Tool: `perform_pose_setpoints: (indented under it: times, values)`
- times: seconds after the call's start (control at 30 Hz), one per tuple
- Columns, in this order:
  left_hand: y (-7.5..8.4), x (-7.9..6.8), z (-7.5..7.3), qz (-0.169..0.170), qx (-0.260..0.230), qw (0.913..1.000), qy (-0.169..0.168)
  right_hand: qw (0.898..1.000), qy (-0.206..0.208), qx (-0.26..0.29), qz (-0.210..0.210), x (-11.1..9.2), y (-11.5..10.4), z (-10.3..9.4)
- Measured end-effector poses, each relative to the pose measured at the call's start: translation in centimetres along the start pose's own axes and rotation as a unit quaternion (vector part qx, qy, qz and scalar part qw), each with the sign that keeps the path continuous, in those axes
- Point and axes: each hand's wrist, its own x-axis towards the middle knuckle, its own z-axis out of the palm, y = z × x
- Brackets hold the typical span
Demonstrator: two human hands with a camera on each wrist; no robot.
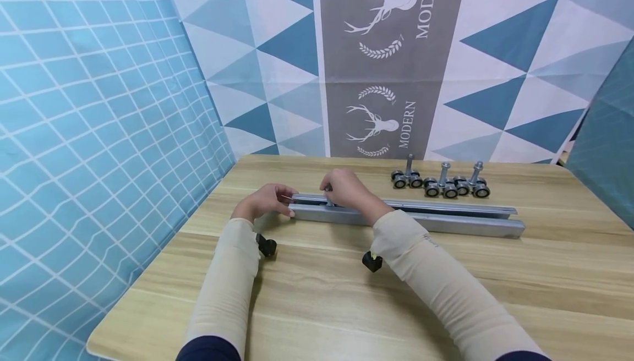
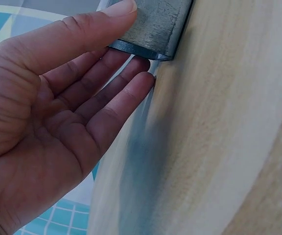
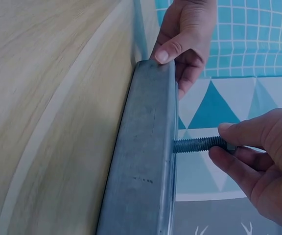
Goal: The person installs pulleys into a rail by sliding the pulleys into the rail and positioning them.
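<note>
A long grey metal track (image 1: 470, 224) with a slot along its top lies across the wooden table. At its left end is my left hand (image 1: 264, 201), gripping it with the thumb (image 2: 97, 27) on the near side wall and the fingers around the end. My right hand (image 1: 349, 189) pinches the nut end of an upright threaded bolt (image 3: 197, 145) between thumb and fingertips. This bolt stands out of the slot, close to the track's left end; its lower part is hidden inside the track.
Behind the track's right half, three four-wheeled roller trolleys (image 1: 444, 175) stand with their bolts pointing up. A patterned curtain (image 1: 277, 64) hangs behind the wooden table (image 1: 297, 306), and a blue checked cloth (image 1: 74, 130) hangs at the left.
</note>
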Motion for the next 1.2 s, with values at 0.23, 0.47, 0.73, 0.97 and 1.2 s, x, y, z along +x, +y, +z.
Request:
perform_pose_setpoints:
  times: [0.23, 0.47, 0.73, 0.97, 1.2]
  values:
    - [0.4, 0.4, 0.0, 0.007, 0.005, 1.0000, -0.003, 1.000, -0.009, -0.002, 0.019, 0.8, -0.8, 0.2]
    - [0.3, 0.6, 0.1, -0.003, -0.006, 1.0000, -0.006, 1.000, -0.006, -0.007, 0.007, 1.6, -1.5, 0.6]
    - [0.4, 0.6, 0.0, -0.010, 0.004, 0.9999, -0.002, 1.000, -0.008, -0.007, 0.000, 2.2, -1.9, 0.9]
    - [0.3, 0.5, 0.0, -0.010, 0.000, 1.0000, 0.001, 1.000, 0.000, -0.004, -0.005, 2.4, -2.1, 1.1]
    - [0.2, 0.1, -0.1, -0.007, 0.004, 0.9999, -0.006, 1.000, -0.003, 0.030, 0.011, 2.2, -2.3, 1.6]
